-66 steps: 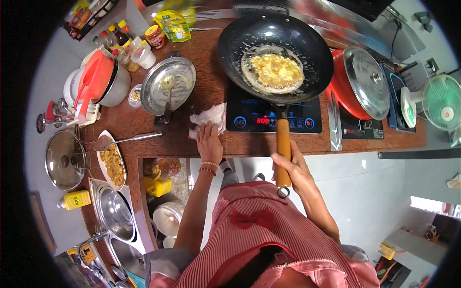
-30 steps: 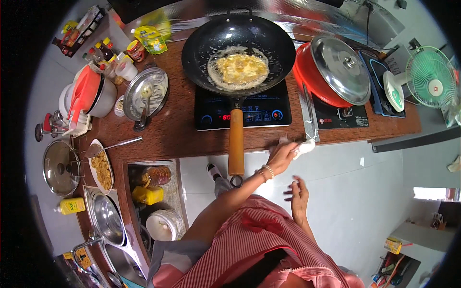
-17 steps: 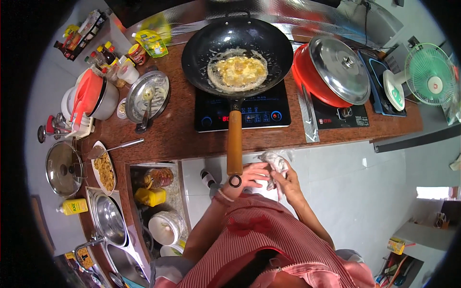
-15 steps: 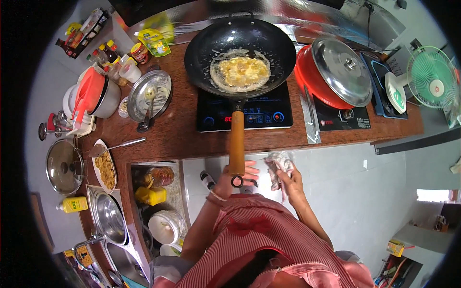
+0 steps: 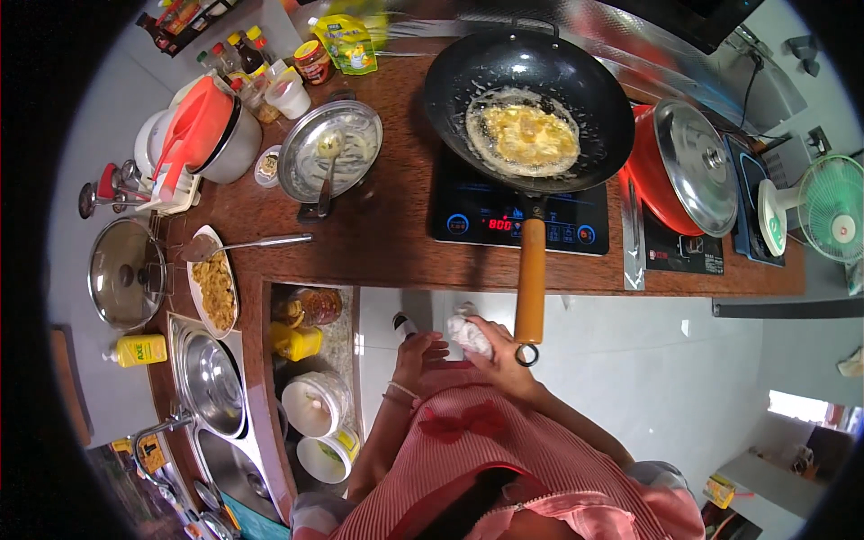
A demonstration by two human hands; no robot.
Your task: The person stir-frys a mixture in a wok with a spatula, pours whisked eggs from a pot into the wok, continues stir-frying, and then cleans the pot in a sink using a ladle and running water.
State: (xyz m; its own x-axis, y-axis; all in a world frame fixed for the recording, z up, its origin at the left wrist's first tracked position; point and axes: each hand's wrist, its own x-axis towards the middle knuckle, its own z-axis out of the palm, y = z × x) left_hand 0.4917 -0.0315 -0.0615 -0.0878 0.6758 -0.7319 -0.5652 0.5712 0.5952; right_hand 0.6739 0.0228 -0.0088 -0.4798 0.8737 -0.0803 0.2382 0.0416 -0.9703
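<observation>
A crumpled white cloth [image 5: 470, 335] is gripped in my right hand [image 5: 509, 364], beside the lower end of the wok's wooden handle [image 5: 531, 279]. My left hand [image 5: 419, 355] is held just left of the cloth, apart from it, with fingers stretched out and nothing in them. Both hands are in front of the counter edge, above the floor. The black wok [image 5: 450, 81] rests on a lit induction cooker [image 5: 459, 236], its handle pointing toward me. Yellow egg [image 5: 526, 135] lies in bubbling oil at its bottom.
Right of the wok stands a red pot [image 5: 650, 184] with a metal lid [image 5: 693, 153]. A metal pan [image 5: 360, 135] with a spoon is to its left. A plate of cooked food [image 5: 214, 288] and a skimmer [image 5: 270, 241] lie near the sink [image 5: 225, 459]. A green fan [image 5: 832, 211] stands far right.
The cloth and my right hand have moved left toward my left hand, and the cloth is more bunched. My left hand has come out from behind the wok handle. The view has shifted left.
</observation>
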